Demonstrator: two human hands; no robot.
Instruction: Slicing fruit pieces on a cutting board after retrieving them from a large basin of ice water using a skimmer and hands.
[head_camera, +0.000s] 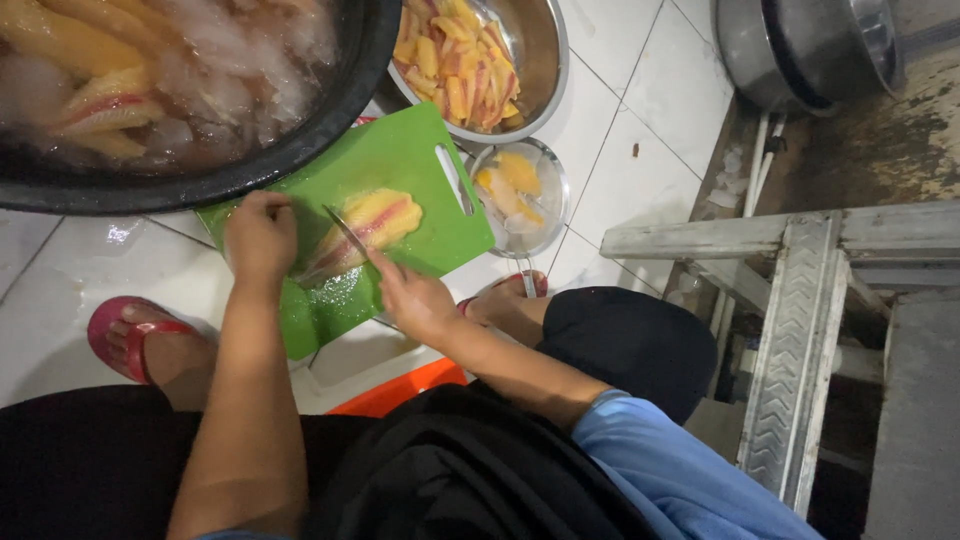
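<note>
Cutting is the step now: the right hand (415, 300) has its fingers wrapped tight on a knife (348, 235) laid across the yellow fish piece (368, 225) on the green board (400, 160), the left hand (260, 240), at nine o'clock, curled, pressing its end.

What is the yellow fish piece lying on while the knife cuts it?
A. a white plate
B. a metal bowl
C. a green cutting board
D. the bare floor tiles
C: the fish fillet lies flat on the green cutting board, with the knife in the right hand across it and the left hand at its end.
</note>
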